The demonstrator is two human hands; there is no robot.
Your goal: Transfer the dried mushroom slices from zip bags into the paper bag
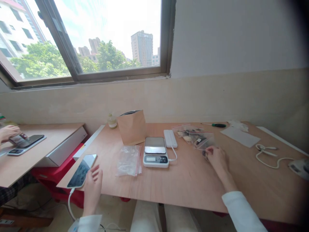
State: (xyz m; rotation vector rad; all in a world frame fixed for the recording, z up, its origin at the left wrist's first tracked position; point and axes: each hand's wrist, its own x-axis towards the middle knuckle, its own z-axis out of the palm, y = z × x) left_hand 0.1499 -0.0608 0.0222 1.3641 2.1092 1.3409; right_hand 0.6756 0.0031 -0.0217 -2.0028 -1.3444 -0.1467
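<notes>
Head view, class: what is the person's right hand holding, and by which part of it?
The right hand pinches a clear zip bag at its near corner; the left hand appears to hold nothing.

free plywood strip (188, 180) between scale (155, 152) and right hand (217, 159); zip bags (195, 137) block way to screwdriver (216, 125)

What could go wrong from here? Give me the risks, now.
The phone lies at the table's front edge beside the left hand, its charging cable hanging over, so a tug could perhaps pull it off. The right hand is at the zip bags; they might slide against the white power bank, whose cable runs to the scale, possibly shifting it.
</notes>
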